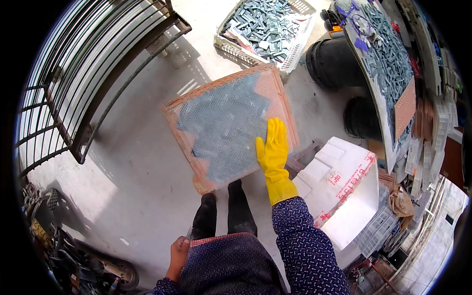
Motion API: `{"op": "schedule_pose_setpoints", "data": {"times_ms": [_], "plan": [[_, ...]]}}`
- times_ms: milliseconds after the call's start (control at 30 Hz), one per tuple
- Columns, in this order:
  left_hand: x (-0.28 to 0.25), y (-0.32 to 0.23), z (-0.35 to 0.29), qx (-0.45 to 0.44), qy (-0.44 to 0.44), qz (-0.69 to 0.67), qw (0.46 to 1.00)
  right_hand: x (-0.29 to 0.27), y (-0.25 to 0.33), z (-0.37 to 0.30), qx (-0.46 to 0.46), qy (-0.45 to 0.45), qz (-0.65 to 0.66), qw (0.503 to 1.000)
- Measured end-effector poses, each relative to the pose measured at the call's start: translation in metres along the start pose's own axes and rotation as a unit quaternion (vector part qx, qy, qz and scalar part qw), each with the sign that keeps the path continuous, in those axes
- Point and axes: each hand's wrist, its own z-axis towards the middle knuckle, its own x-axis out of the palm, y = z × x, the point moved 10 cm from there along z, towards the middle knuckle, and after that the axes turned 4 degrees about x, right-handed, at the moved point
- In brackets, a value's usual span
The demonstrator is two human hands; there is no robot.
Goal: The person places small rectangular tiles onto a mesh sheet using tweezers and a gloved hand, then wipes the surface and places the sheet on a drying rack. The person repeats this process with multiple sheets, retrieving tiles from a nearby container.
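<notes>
In a yellow rubber glove, my right hand [274, 147] lies flat, fingers stretched, on the right side of a pale mesh sheet [231, 118]. Grey-blue pieces show through the mesh in a zigzag-edged area. Under it is a stack of orange-pink trays [290, 105], standing just ahead of my feet. My bare left hand [179, 255] is closed beside my lap, with a thin greyish thing [189, 233] poking up from it. What that thing is I cannot make out.
A white crate [300, 59] of grey strips stands ahead. To the right are a white foam box [339, 182] and a table [373, 103] heaped with strips, with black buckets [329, 61] beneath. A metal rack [123, 88] stands left, a parked motorbike [93, 263] lower left.
</notes>
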Motion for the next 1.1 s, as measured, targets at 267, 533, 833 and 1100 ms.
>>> {"op": "schedule_pose_setpoints", "data": {"times_ms": [267, 533, 833, 1100], "plan": [[0.014, -0.006, 0.003, -0.007, 0.025, -0.005, 1.0, 0.036, 0.164, -0.026, -0.323, 0.122, 0.126, 0.93], [0.0, 0.012, 0.006, -0.04, -0.019, -0.04, 0.998, 0.007, 0.072, 0.087, -0.075, -0.036, 0.023, 0.996], [0.041, -0.009, 0.007, -0.069, -0.008, -0.093, 0.993, 0.006, 0.083, 0.1, -0.076, -0.034, 0.035, 0.996], [0.055, -0.041, 0.013, -0.057, -0.012, -0.078, 0.995, 0.021, 0.117, 0.049, -0.12, 0.044, 0.068, 0.989]]}}
